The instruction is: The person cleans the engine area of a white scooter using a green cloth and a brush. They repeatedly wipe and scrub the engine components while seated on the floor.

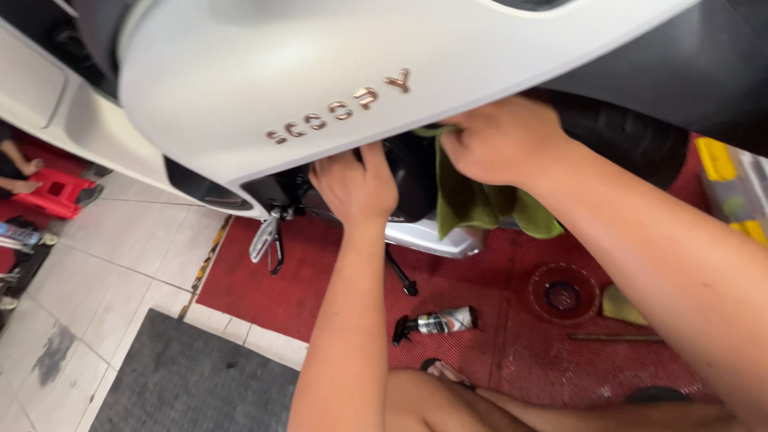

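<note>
Green cloth (480, 204) hangs in the middle of the frame, bunched at its top in the right hand (500, 140), whose fingers are closed on it and pressed against the lower edge of the white scooter body panel (264, 80). That panel fills the upper part of the frame, with raised metallic letters along its lower border. Just left of the cloth, the left hand (356, 188) reaches up under the same edge with its fingers curled onto the dark underside parts (412, 180); whether it grips anything there cannot be told. Both forearms rise from the lower right and lower centre, crossing over the red mat (280, 280) on the floor. A silvery lower cover (432, 238) shows between the left hand and the hanging cloth, and a folded metal footrest (264, 238) juts down at centre left beside a thin black stand leg (400, 276). On the mat below the hands lies a small spray bottle (436, 322) on its side, well apart from the cloth. Right of it sit a round floor drain (562, 294) and a second yellowish-green rag (622, 306). The dark tyre (632, 140) closes off the upper right behind the right wrist. Pale floor tiles (104, 280) and a grey mat (192, 384) take up the lower left, with a red stool (56, 192) at the left edge.
</note>
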`<state>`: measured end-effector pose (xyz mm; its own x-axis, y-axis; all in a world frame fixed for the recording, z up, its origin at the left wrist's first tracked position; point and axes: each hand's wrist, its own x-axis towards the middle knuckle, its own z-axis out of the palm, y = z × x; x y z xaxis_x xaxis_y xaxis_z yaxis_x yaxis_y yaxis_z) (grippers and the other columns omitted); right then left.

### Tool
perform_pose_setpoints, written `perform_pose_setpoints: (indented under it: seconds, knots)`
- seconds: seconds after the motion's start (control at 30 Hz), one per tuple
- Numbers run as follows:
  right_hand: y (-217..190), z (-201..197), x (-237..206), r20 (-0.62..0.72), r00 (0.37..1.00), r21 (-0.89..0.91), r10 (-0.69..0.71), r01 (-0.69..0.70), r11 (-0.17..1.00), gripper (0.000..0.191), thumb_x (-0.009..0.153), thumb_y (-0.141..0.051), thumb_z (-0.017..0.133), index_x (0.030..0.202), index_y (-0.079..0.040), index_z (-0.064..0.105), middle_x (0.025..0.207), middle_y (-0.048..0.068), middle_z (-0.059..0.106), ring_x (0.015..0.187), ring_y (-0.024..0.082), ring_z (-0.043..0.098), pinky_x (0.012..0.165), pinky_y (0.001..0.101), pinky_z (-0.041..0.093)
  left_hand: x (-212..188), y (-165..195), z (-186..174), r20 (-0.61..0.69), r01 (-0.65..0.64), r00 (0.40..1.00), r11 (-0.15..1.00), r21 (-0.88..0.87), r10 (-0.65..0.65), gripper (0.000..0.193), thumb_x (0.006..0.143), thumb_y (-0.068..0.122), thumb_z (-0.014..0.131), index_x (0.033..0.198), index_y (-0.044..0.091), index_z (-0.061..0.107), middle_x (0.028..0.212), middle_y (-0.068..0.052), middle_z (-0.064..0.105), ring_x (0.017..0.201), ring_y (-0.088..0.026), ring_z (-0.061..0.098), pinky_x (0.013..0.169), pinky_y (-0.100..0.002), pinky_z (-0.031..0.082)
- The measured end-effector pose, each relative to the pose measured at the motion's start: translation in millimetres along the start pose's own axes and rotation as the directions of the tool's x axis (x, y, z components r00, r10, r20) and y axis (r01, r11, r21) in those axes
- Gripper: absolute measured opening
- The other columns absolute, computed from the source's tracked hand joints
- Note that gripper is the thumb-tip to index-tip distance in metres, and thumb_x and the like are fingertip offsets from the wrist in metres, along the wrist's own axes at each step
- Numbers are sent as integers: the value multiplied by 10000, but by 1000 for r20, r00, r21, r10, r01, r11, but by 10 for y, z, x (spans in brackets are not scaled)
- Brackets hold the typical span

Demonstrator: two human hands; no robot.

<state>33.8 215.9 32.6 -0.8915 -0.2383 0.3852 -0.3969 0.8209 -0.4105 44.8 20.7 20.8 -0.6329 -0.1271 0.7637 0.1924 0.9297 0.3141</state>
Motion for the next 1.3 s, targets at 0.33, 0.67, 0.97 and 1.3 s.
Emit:
perform_pose_setpoints:
  seconds: [0.33,0.67,0.97,1.3]
  knots:
    - [-452,387,337,-482,864,45,-147,192,980,273,920,-180,609,1138,-60,721,1123,157,723,1037,377,668,880,509,530,26,-83,61,-41,-20,999,999,-24,19,497,1020,419,502,1216,6,695,1249,-198,697,1192,-406,606,1050,-521,388]
    - [-713,374,889,-384,860,100,-337,402,910,280,936,-149,616,1184,-46,693,1169,180,701,1089,400,642,934,517,508,-57,-142,122,-140,-22,990,991,-133,3,466,1092,311,373,1197,-10,693,1240,-195,698,1193,-405,589,1048,-525,359]
    - [-118,102,1092,-279,953,158,115,-72,985,294,950,-122,622,1226,-33,668,1211,201,681,1136,421,619,983,524,488,-44,-153,86,-132,-14,991,996,-85,3,392,1035,282,491,1185,-7,710,1242,-199,696,1200,-416,582,1049,-553,336]
    - [-336,248,978,-347,933,178,-99,170,969,316,965,-91,629,1273,-19,640,1257,224,659,1189,445,593,1037,532,467,-50,-161,120,-103,35,994,997,-68,-42,393,1023,297,504,1184,10,718,1237,-194,697,1190,-430,585,1019,-545,369]
